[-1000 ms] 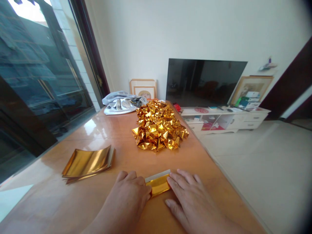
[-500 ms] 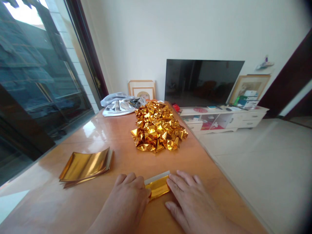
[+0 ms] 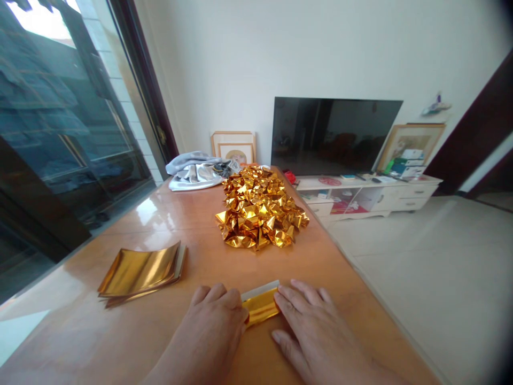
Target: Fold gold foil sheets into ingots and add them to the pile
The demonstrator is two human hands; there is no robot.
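A sheet of gold foil paper [image 3: 261, 308], folded into a narrow strip with a pale band along its far edge, lies on the table in front of me. My left hand [image 3: 214, 323] is closed over the strip's left end, its fingers curled and that end hidden beneath them. At the other end rests my right hand [image 3: 310, 323], fingers stretched out, fingertips touching the paper and thumb apart. Left of my hands is a loose stack of flat gold foil sheets [image 3: 140, 271]. Beyond them sits a heap of folded gold foil pieces [image 3: 260, 211].
The wooden table [image 3: 192, 230] has its right edge beside my right hand. Grey and white cloth [image 3: 196, 174] lies at its far end, near picture frames. A television [image 3: 334, 136] and a white cabinet [image 3: 385, 198] stand along the wall; a glass door [image 3: 80, 117] is at left.
My left hand has shifted very slightly to the right over the strip. The right hand, the stack and the heap look unchanged.
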